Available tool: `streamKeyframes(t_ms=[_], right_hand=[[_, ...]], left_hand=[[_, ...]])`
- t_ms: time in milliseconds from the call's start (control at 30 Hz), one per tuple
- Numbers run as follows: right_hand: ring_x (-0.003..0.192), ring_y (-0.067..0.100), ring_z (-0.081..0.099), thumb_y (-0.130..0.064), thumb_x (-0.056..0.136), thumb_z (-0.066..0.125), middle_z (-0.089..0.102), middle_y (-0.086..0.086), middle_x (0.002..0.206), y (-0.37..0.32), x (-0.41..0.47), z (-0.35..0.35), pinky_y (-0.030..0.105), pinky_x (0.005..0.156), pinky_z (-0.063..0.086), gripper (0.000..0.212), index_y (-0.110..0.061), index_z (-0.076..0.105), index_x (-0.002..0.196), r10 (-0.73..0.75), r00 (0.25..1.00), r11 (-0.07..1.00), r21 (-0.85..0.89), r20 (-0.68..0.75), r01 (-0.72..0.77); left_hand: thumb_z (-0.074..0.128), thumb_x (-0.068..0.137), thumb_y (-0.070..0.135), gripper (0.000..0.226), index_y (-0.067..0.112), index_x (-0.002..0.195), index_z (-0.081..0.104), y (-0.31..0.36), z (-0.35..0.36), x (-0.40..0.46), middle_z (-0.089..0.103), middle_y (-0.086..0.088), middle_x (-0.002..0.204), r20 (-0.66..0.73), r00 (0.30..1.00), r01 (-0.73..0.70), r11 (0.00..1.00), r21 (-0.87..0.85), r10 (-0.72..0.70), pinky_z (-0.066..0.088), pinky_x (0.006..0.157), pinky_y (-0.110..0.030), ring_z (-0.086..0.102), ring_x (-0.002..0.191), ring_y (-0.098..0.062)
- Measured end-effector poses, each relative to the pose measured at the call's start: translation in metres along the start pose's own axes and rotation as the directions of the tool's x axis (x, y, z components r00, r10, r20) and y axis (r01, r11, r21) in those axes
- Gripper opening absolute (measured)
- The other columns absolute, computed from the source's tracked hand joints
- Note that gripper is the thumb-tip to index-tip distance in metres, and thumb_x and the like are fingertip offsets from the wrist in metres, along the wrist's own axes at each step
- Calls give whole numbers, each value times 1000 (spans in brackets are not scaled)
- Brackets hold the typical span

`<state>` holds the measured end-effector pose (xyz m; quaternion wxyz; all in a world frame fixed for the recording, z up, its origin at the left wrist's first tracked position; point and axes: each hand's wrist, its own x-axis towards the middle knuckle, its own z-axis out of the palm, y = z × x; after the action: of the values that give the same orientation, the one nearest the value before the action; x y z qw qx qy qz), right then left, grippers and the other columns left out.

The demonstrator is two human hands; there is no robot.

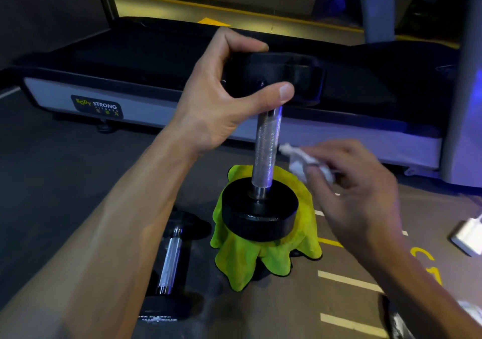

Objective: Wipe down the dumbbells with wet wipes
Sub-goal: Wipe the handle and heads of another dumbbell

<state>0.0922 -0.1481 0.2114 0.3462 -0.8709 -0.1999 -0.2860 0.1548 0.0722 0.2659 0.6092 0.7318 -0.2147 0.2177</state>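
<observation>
Standing on end, the dumbbell [263, 156] has its long axis running nearly vertical, tipped a little so the top leans to the right. Its lower head sits on a lime-green cloth [260, 255] draped over something hidden beneath it on the floor [65, 182]. The left hand [221, 95] grips the upper black head, fingers curled over the far edge and thumb pressed along the near side, steadying the weight. The knurled steel handle between the two heads is fully exposed.

The right hand [352, 182] pinches a crumpled white wet wipe [302, 161] between fingertips and thumb. It hovers just to the right of the handle, about level with its lower half, and the wipe's leading corner is very near the steel; whether it touches cannot be told. This hand is the nearer one to the bare handle, so the coming move probably turns on carrying the wipe leftward onto the shaft and then running it along that upright axis.

A second dumbbell [169, 263] lies flat on the floor to the left of the cloth. A treadmill base [130, 103] stretches across behind, and a white packet [469, 234] rests at the right edge.
</observation>
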Motion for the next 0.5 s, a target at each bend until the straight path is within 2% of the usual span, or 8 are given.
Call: streamKeyframes(t_ms=[33, 100, 167, 233, 267, 367, 433, 500], right_hand=[[92, -1, 57, -11, 93, 70, 60, -6, 103, -2, 5, 2, 7, 80, 39, 19, -16, 75, 111, -2, 999, 1000, -15, -38, 1], [84, 4, 53, -9, 92, 70, 57, -4, 101, -6, 5, 15, 8, 77, 39, 14, -14, 73, 105, -83, 996, 994, -73, 41, 85], [90, 13, 56, -12, 91, 68, 62, -6, 100, -5, -3, 28, 21, 79, 46, 11, -18, 72, 99, -150, 966, 974, -138, 209, 181], [93, 17, 54, -20, 89, 66, 66, -12, 97, 0, -5, 29, 34, 79, 48, 10, -25, 72, 96, -133, 941, 968, -164, 312, 192], [91, 14, 52, -24, 89, 65, 65, -16, 95, 1, -2, 26, 33, 76, 46, 11, -27, 73, 95, -108, 926, 975, -145, 362, 170], [80, -2, 52, -23, 88, 69, 61, -23, 90, 1, 10, 21, 20, 72, 39, 10, -29, 76, 93, -52, 861, 995, -52, 506, 90], [76, -2, 57, -17, 85, 73, 62, -21, 86, -3, 12, 26, 20, 70, 44, 13, -28, 78, 91, -79, 889, 992, -52, 451, 114], [75, 1, 56, -12, 85, 73, 58, -20, 88, -9, 15, 31, 17, 73, 48, 18, -25, 79, 96, -122, 954, 989, -52, 274, 142]], left_hand=[[88, 77, 37, 52, 22, 114, 55, 0, 0, 0, 65, -16, 129, -3, 1000, 0, 1000, 1, 0, 53, 103, -49, 64, 117, -30], [88, 77, 36, 52, 22, 114, 55, -2, 0, 1, 64, -17, 130, -5, 1000, -3, 1000, -3, 3, 53, 103, -50, 63, 118, -31], [88, 77, 36, 53, 21, 115, 55, -3, 1, 1, 64, -18, 130, -8, 1000, -8, 1000, -6, 8, 52, 104, -52, 63, 119, -33], [88, 78, 37, 54, 20, 117, 55, -2, 0, 1, 64, -17, 130, 0, 1000, -6, 1000, -2, 6, 53, 104, -52, 64, 119, -31], [88, 78, 36, 55, 19, 118, 54, -2, 0, 1, 64, -17, 129, 7, 1000, -4, 1000, -2, 4, 53, 103, -52, 64, 119, -30], [88, 78, 34, 57, 15, 120, 54, 0, 3, 0, 64, -17, 129, 33, 999, -4, 1000, -13, 5, 55, 102, -51, 65, 118, -28], [88, 77, 34, 59, 13, 120, 55, 1, 6, 0, 64, -17, 128, 34, 999, -5, 1000, -15, 5, 55, 101, -50, 65, 117, -29], [89, 77, 33, 60, 10, 121, 55, 2, 9, 1, 65, -18, 127, 28, 1000, 2, 1000, -20, -1, 55, 101, -50, 65, 116, -30]])
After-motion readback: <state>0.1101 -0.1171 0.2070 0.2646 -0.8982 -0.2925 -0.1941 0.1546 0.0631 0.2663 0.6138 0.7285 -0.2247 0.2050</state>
